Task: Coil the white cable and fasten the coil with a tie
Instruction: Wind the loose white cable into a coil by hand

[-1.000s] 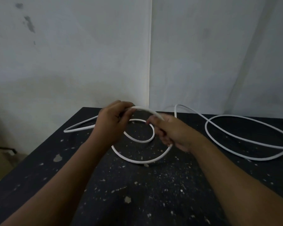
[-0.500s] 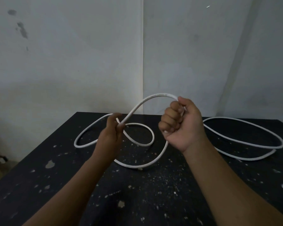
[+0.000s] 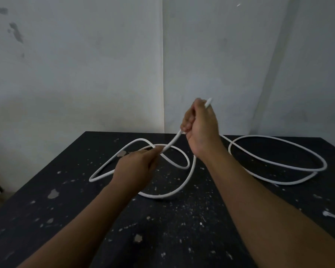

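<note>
Cable: the white cable, arched half a second ago, is now running taut and straight between the hands, slanting up to the right; its loops are lying on the desk.
Right hand: fisting the cable, now raised higher.
Left hand: pinching it low.

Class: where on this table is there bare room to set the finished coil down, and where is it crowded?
Bare: the near table between the forearms, and the left edge strip. Crowded: the far half, where the cable loops right and around the left hand and right hand.
</note>
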